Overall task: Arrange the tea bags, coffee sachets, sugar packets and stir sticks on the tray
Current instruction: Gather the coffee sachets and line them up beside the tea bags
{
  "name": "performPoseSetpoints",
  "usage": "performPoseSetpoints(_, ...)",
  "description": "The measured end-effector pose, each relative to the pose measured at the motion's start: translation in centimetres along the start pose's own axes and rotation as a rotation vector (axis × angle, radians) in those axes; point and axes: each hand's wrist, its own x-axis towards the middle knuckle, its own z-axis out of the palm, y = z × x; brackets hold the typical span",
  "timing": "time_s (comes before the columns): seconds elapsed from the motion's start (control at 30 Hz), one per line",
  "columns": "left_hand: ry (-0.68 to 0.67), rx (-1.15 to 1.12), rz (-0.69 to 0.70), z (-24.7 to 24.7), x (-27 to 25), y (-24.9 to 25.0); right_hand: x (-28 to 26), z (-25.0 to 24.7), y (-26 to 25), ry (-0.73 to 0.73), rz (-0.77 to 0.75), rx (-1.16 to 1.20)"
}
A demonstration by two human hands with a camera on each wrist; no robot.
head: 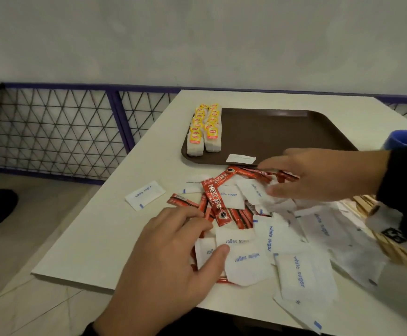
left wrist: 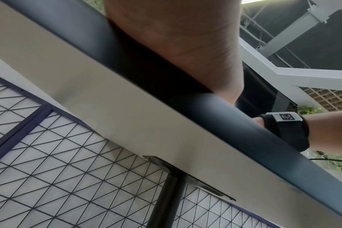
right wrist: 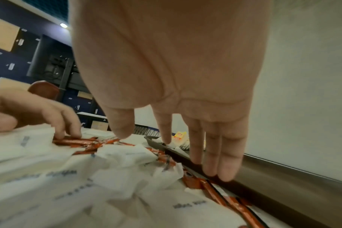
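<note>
Tabletop [head: 105, 229], cream, fills most of my head view; blue-framed wire mesh fence [head: 52, 127] off its left edge, plain wall behind.

Brown tray [head: 282, 132] at the far middle of the tabletop. On its left end: tea bags [head: 204, 132] in two neat rows, yellow-and-red tags, brand print too small for me to read. One white sugar packet [head: 240, 158] lies alone on the tray's near edge, print unreadable.

Near of the tray, a loose heap on the tabletop. Sugar packets [head: 292, 270], white, blue lettering "white sugar", spread from the middle to the near right edge; one stray packet [head: 145, 194] sits apart to the left. Mixed in: red coffee sachets [head: 215, 202], one reads "NESCAFE CLASSIC". Wooden stir sticks [head: 391, 248] at the right edge, partly under my right wrist.

Left hand [head: 173, 258]: flat over the near left side of the heap, fingers straight, thumb pressing a sugar packet, fingertips on the sachets. Grip released, nothing pinched. Left wrist view shows only palm and the table's underside.

Right hand [head: 323, 175]: over the far side of the heap, just near of the tray's rim. Right wrist view shows fingers [right wrist: 230, 162] extended, tips down on a coffee sachet beside the tray wall. Grip released, touching only.
</note>
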Motion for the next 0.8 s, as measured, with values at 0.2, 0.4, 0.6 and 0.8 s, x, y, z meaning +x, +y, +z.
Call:
performPoseSetpoints(0.2,0.005,0.075,-0.124,0.0,0.4,-0.3,-0.1,0.8,-1.4,-0.122,-0.134,-0.051)
performPoseSetpoints(0.4,0.010,0.051,-0.177,0.0,0.5,-0.7,-1.0,-1.2,0.1,-0.083,-0.153,0.103)
performPoseSetpoints(0.6,0.011,0.017,-0.168,0.1,0.8,-0.6,-0.2,-3.0,2.1,0.030,0.009,0.355)
performPoseSetpoints(0.8,0.060,-0.149,-0.195,-0.7,1.2,-0.5,3.1,-1.2,1.2,0.056,0.055,0.142)
